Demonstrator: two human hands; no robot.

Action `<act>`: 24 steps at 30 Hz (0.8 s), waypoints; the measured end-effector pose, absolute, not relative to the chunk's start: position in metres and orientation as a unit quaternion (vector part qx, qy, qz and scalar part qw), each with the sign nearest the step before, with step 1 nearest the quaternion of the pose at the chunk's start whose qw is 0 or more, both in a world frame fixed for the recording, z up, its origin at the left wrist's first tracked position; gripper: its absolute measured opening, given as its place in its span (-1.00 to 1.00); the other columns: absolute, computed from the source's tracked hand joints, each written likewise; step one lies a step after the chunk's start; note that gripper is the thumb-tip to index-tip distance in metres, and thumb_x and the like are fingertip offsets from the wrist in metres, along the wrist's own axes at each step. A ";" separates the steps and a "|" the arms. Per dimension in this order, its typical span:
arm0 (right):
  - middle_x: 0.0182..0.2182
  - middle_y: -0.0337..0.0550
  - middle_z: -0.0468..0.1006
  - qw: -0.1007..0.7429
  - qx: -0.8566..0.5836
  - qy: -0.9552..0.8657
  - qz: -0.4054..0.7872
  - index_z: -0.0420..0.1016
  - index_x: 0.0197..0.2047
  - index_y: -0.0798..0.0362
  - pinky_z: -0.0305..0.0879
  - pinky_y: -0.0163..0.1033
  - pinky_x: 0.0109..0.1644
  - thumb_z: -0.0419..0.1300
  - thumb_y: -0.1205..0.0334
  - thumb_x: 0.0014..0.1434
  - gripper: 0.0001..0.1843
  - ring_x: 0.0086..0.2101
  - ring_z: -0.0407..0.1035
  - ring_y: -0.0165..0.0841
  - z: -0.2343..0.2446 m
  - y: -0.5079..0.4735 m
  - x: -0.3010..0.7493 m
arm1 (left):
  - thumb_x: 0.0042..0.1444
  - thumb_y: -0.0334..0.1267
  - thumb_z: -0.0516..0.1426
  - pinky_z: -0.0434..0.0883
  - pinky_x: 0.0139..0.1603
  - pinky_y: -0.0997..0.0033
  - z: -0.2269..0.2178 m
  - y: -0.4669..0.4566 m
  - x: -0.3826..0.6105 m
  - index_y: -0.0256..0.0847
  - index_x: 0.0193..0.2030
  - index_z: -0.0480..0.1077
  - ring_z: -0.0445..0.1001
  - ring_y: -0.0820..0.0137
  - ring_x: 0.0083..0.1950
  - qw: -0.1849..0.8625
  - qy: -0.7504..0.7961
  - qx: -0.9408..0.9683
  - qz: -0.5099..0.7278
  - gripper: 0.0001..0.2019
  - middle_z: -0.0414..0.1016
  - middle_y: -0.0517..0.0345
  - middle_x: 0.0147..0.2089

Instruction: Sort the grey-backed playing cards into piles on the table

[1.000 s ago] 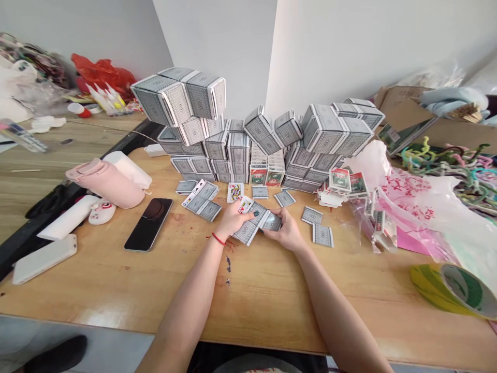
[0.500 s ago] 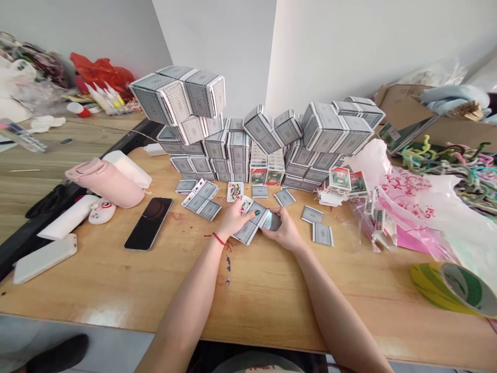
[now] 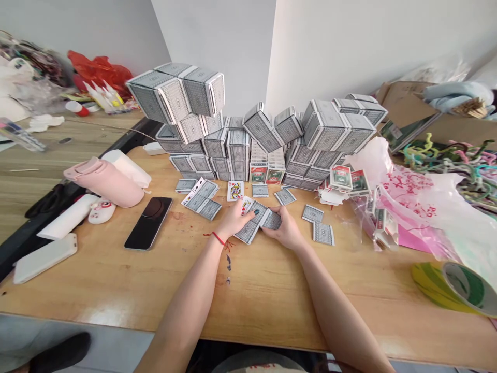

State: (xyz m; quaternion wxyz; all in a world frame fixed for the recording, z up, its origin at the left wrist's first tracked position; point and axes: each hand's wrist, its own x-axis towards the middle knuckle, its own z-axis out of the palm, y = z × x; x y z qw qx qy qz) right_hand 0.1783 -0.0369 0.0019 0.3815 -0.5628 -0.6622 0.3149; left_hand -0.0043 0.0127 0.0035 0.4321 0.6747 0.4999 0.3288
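My left hand (image 3: 233, 220) and my right hand (image 3: 286, 228) meet at the middle of the wooden table (image 3: 272, 290). Both are closed on a fanned bunch of grey-backed playing cards (image 3: 257, 223), the left thumb lying on top of it. One card in the fan shows a red face. A face-up queen card (image 3: 235, 190) lies just beyond my left hand. More loose cards (image 3: 202, 202) lie to the left, and single cards (image 3: 323, 233) to the right. Behind them stands a pile of grey card boxes (image 3: 233, 134).
A black phone (image 3: 149, 223), a pink bottle (image 3: 104, 182) and white cases (image 3: 44, 258) lie on the left. A pink and white plastic bag (image 3: 411, 207) with card packs lies on the right, with a green-yellow tape roll (image 3: 458, 286) near the right edge.
The hands have shifted the card bunch very slightly; the right hand's part of the fan has been pushed closer into the left hand's cards. Nothing else has moved.
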 end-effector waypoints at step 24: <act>-0.23 -0.11 0.46 0.375 -0.565 -0.668 0.306 0.24 -0.15 0.04 0.26 -0.20 -0.19 0.25 0.16 -0.19 -0.50 -0.26 0.36 -0.26 0.003 -0.036 0.180 | 0.01 -0.20 0.04 0.14 -0.43 0.45 0.008 0.009 0.002 -0.15 -0.44 0.13 0.28 0.39 -0.43 0.377 0.519 0.718 0.270 -0.86 0.29 0.21 -0.47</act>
